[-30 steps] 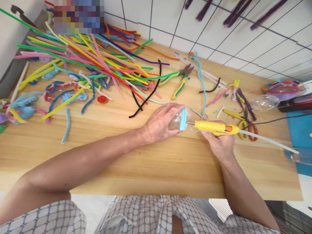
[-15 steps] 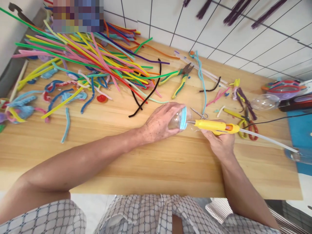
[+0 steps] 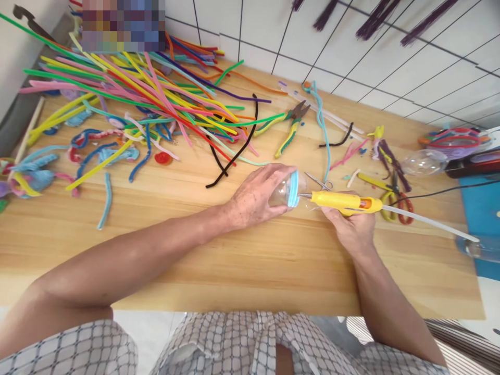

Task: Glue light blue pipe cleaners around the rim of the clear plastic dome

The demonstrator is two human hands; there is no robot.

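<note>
My left hand (image 3: 260,197) is wrapped round a small clear plastic bottle (image 3: 278,194) lying on its side above the table. Light blue pipe cleaner (image 3: 293,188) circles the bottle near its right end. In my right hand (image 3: 353,224) is a yellow hot glue gun (image 3: 339,201), its metal nozzle pointing left at the blue band. Whether the nozzle touches the band I cannot tell. A long white glue stick (image 3: 425,221) sticks out of the gun's back. Just behind the nozzle lie small metal scissors (image 3: 321,182).
Pipe cleaners (image 3: 156,99) of many colours pile up at the back left. Green-and-yellow pliers (image 3: 291,127) lie mid-table. Scissors with red and yellow handles (image 3: 398,203), a clear plastic piece (image 3: 425,163) and a black cord (image 3: 449,190) are at the right. A tiled wall bounds the back.
The glue gun has shifted very slightly left along with my right hand. My left hand and the bottle look the same.
</note>
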